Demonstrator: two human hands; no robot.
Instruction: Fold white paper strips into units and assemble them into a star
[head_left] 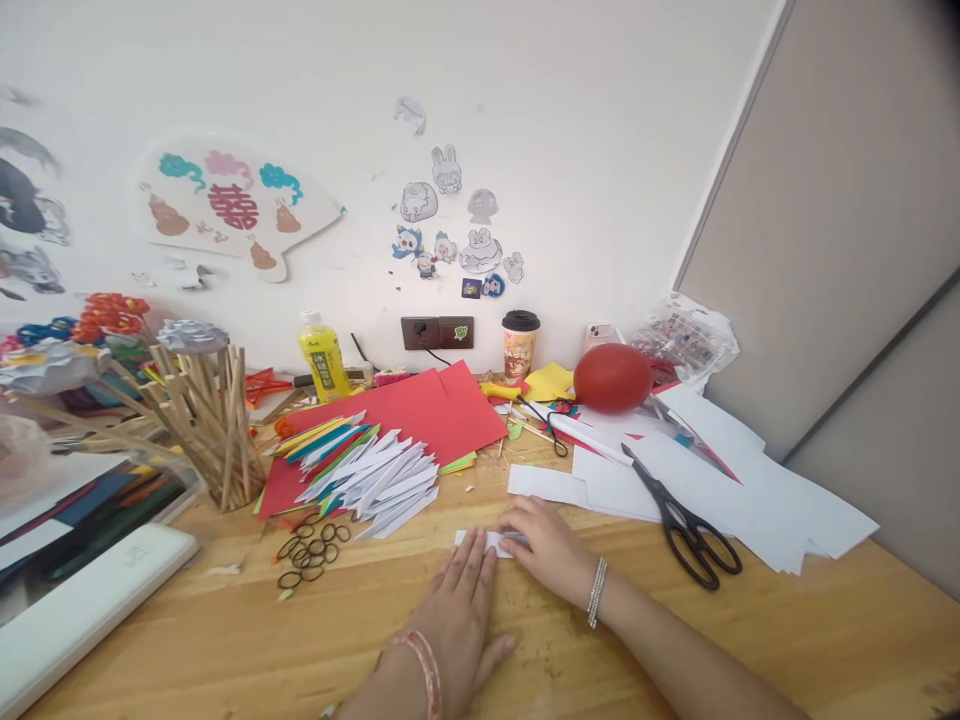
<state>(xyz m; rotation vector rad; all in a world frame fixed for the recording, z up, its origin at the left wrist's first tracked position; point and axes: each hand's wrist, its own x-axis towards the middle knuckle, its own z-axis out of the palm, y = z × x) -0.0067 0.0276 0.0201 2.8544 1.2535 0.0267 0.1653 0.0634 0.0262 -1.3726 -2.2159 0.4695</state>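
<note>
A small strip of white paper (492, 541) lies on the wooden table in front of me. My left hand (452, 612) is flat, its fingers stretched out and their tips pressing on the strip. From the right, my right hand (549, 548) pinches the strip's right end between curved fingers and thumb. Parts of the paper are hidden under both hands. Beyond it lies a pile of folded white paper strips (390, 478), with yellow, blue and green ones at its left. Black scissors (679, 520) rest on white sheets (712, 480) to the right.
Black rubber rings (311, 550) lie left of my hands. Wooden sticks (225, 430) stand in a container behind them. A white box-shaped device (97, 610) is at the left. Red paper (420, 410), a bottle (324, 358), a cup (519, 350) and a red balloon (613, 378) are farther back.
</note>
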